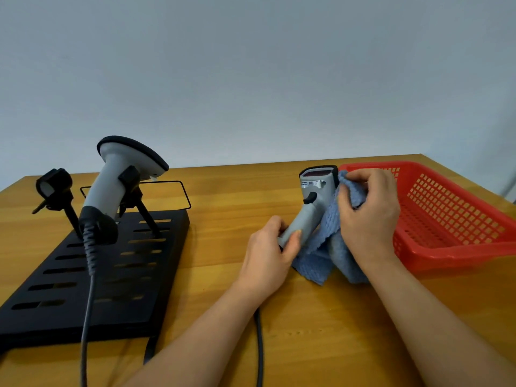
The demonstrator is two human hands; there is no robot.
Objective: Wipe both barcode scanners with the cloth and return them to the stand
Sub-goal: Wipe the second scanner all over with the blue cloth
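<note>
Left hand (268, 247) has a closed grip round the scanner (312, 202) handle, its long axis running up and right. Right hand (368, 208) pinches the cloth (329, 247) against the head. Stand (92, 280) sits well left, so the left hand's nearer.

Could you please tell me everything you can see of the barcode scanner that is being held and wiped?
The grey plastic handheld barcode scanner has a black-rimmed head with a dark reddish scan window, a small barcode label under it and a black trigger on the front of its handle. It is held above the wooden table, head up and tilted away from the camera. The left hand grips the base of the handle; the right hand presses the blue waffle-textured cloth against its right side. A dark cable seems to run from its base.
</note>
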